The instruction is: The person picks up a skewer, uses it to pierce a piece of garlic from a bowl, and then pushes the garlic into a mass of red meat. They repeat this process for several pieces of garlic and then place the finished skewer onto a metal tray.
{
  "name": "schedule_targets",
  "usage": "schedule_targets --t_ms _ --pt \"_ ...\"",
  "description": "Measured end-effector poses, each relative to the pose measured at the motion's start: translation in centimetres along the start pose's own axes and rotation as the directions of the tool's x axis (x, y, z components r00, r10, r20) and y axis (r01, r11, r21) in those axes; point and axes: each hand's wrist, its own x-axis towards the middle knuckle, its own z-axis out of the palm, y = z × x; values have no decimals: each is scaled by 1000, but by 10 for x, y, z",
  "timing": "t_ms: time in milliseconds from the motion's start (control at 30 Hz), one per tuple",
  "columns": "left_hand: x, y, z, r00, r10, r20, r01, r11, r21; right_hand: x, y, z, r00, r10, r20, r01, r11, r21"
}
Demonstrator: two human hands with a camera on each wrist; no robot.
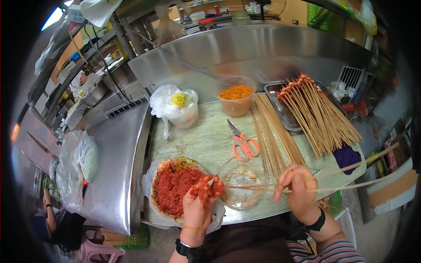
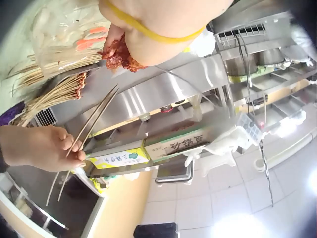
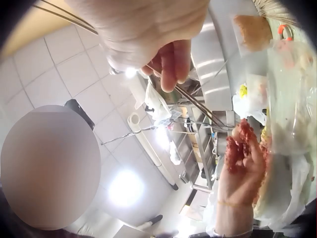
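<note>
My left hand [image 1: 197, 206], its fingers smeared with red paste, pinches a small pale piece [image 1: 211, 182] beside a mound of red chopped paste [image 1: 171, 186] on a plastic bag. Part of that piece is hidden by the fingers. My right hand [image 1: 299, 190] grips thin bamboo skewers [image 1: 346, 187], whose tips reach toward the left fingers. Between and behind the hands sits a clear plastic bowl [image 1: 224, 168] with several pale pieces in it. In the right wrist view the left hand [image 3: 242, 171] is bent at the fingers, below the skewers [image 3: 200, 105].
Orange-handled scissors [image 1: 243, 142] lie behind the bowl, left of loose skewers [image 1: 274, 131]. A metal tray [image 1: 287, 122] carries loaded skewers [image 1: 313, 114]. At the back stand a tub of orange shreds [image 1: 237, 103] and a bag-covered tub [image 1: 180, 111]. Another person [image 1: 48, 219] is at far left.
</note>
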Motion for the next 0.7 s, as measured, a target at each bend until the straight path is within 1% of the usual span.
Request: schedule_targets --t_ms 33,67,100,133,167,300,367,400,467,600,667,700 --pt "1 1 0 1000 0 -17 -1 998 -63 -2 1 -3 995 -32 97 42 994 -103" --pt "1 1 -1 999 -1 -32 -3 992 -125 -3 0 -1 994 -34 102 44 994 -99" --pt "1 0 -2 999 5 -35 -10 992 -124 -4 -4 3 980 -105 169 145 960 -240" --pt "1 0 -3 999 21 -46 -27 989 -145 -4 -8 7 955 -164 245 248 896 -367" --pt "1 -1 -4 998 35 -56 -44 985 -166 -5 -7 9 950 -181 254 272 880 -389" --pt "1 -4 -9 997 55 -61 -67 975 -211 -5 -4 13 934 -200 295 306 875 -374" --pt "1 -3 -10 998 30 -62 -47 958 -283 -5 -3 15 925 -192 327 318 863 -394" --pt "0 -2 -9 998 32 -62 -48 957 -285 -5 -2 15 925 -192 329 319 862 -394" --pt "-2 1 -7 999 47 -14 -49 928 -369 -6 -1 17 932 -156 327 283 878 -387" --pt "-1 -4 -13 998 55 -26 -60 944 -323 -8 3 19 938 -119 326 236 908 -348" --pt "-1 -5 -13 997 66 -26 -71 933 -352 -6 4 19 897 -164 410 333 861 -384" --pt "-1 -4 -12 997 68 -26 -73 933 -354 -6 6 19 896 -165 412 334 861 -384"
